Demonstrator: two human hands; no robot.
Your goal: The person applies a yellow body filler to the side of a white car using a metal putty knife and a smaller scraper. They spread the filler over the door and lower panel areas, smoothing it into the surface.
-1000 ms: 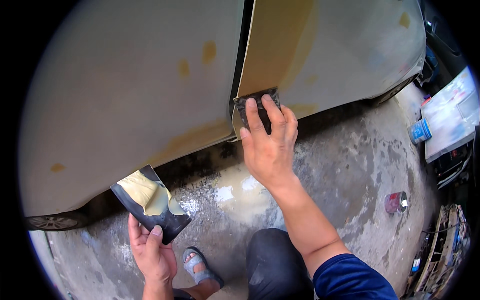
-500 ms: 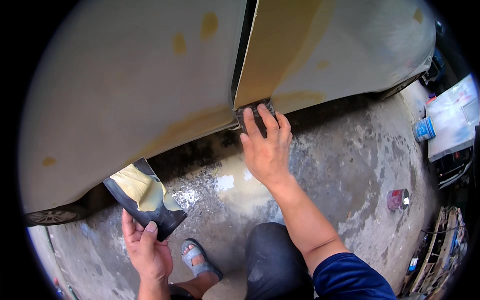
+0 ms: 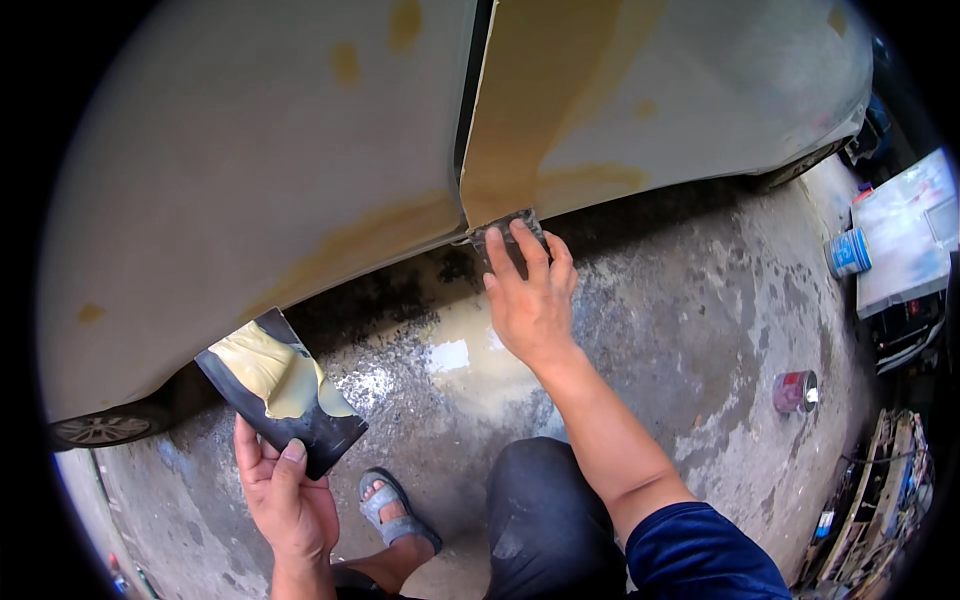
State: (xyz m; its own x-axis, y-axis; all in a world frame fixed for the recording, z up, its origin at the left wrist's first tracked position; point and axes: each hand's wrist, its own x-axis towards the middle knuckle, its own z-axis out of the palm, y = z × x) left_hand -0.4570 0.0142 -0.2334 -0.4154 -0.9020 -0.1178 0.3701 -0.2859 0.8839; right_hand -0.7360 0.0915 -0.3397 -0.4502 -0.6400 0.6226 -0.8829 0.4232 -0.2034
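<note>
My left hand [image 3: 288, 495] grips a dark flat mixing board [image 3: 325, 435] from below, thumb on top. A thick smear of cream body filler [image 3: 265, 365] covers much of the board. My right hand [image 3: 535, 300] presses its fingers over a dark, smeared filler spreader [image 3: 512, 250], whose far edge meets the bottom edge of the right car panel. That grey panel [image 3: 720, 110] carries a broad mustard-coloured filler patch [image 3: 540, 100] beside the dark vertical gap. Left of the gap, the other grey panel [image 3: 250, 190] shows more such filler along its lower edge.
Wet, stained concrete [image 3: 660, 330] lies under the car, with a pale puddle near my knee [image 3: 545, 490]. To the right are a small reddish can [image 3: 795, 392], a blue can [image 3: 848, 252] beside a pale board [image 3: 905, 235], and a heap of scrap [image 3: 870, 510].
The car has shifted slightly down and left in the view. Both hands keep their holds; the spreader stays at the right panel's bottom edge, and the board sits slightly nearer the car.
</note>
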